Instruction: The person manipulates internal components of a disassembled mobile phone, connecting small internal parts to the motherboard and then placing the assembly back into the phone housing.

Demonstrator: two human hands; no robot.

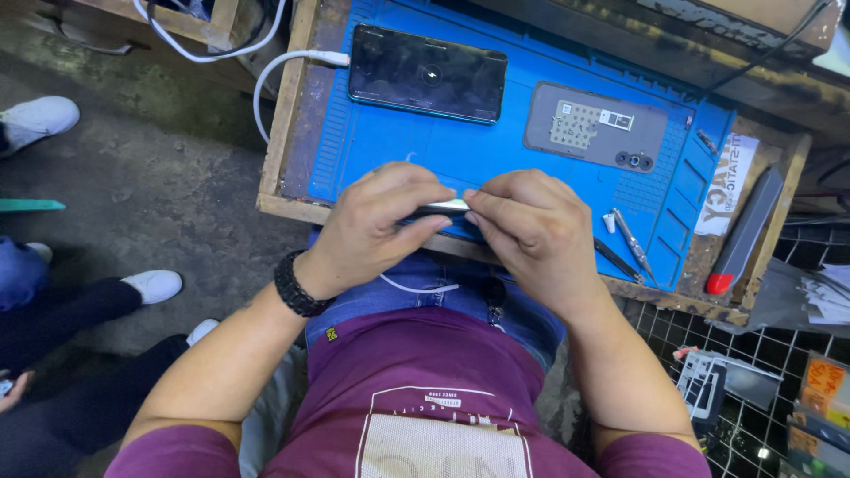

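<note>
My left hand [376, 226] and my right hand [531, 230] meet over the near edge of a blue work mat [496, 150]. Between their fingertips they pinch a thin, flat silvery part [445, 207], mostly hidden by the fingers. A black beaded bracelet [297, 288] circles my left wrist. On the mat beyond the hands lies a black phone [427, 73] with a white cable [270, 75] plugged into its left end. To its right rests a grey phone back cover [595, 137], inside face up.
Small screwdrivers and tweezers [630, 243] lie on the mat's right side. A grey tool with a red tip [742, 237] sits on the wooden tray edge [283, 115]. Other people's legs and white shoes [150, 285] are on the floor at left. A wire rack [761, 372] holds packaged goods at right.
</note>
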